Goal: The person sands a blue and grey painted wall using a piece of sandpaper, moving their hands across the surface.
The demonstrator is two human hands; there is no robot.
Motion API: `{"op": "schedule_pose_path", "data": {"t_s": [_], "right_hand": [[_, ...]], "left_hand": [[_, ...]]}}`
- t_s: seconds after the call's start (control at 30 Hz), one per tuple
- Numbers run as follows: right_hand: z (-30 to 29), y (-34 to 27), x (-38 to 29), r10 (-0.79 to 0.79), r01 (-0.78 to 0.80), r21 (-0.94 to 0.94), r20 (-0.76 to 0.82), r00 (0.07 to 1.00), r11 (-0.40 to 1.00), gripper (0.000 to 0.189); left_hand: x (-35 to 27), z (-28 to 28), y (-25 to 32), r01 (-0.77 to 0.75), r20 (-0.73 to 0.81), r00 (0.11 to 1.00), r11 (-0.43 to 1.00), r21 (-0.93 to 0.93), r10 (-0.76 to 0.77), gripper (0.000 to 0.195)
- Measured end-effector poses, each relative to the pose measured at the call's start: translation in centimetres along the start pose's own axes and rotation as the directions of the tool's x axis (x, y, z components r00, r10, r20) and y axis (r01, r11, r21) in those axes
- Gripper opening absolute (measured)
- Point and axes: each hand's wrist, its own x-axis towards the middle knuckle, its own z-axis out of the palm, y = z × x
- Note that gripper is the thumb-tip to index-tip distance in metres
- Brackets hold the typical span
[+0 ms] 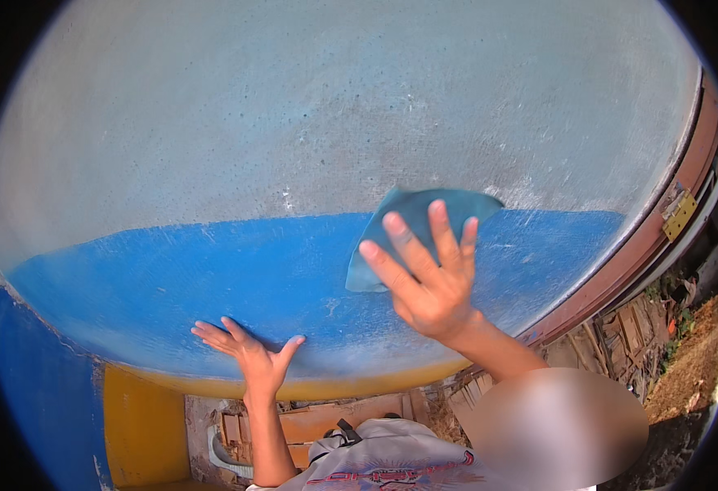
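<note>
Spread fingers of my right hand (435, 276) press a blue-green sheet (420, 202), perhaps a cloth or sandpaper, flat against the painted wall. The sheet lies across the border between the wall's grey upper part (273, 123) and its blue band (261, 264). Lower and to the left, my left hand (251, 353) has its fingers apart and holds nothing; it is at the blue band, and its palm seems to rest there. Pale scuffs and small white marks show on the paint around both hands.
A reddish-brown frame (616, 279) with a brass-coloured hinge (680, 216) edges the wall at right. Below runs a yellow strip (328, 388). A yellow and blue side wall (144, 423) stands at left. Wooden pieces (347, 417) and debris lie on the ground behind my torso.
</note>
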Motion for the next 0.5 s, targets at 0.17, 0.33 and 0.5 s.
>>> {"op": "schedule_pose_path", "data": {"t_s": [0.17,0.33,0.5], "right_hand": [[1.6,-3.5,1.4,-0.002,0.002,0.059,0.004,1.0,0.998,0.031],[4.9,-7.4,-4.3,-0.123,0.121,0.038,0.039,0.992,0.992,0.031],[2.6,-4.8,5.0,0.178,-0.171,0.061,-0.126,0.976,0.983,0.036]], "left_hand": [[0.1,-0.2,0.0,-0.025,-0.021,0.999,1.0,-0.004,0.025,0.139],[-0.1,-0.1,-0.1,-0.048,-0.01,0.999,0.999,-0.007,0.048,0.138],[-0.3,-0.6,-0.8,-0.024,-0.033,0.999,1.0,0.009,0.024,0.136]]}}
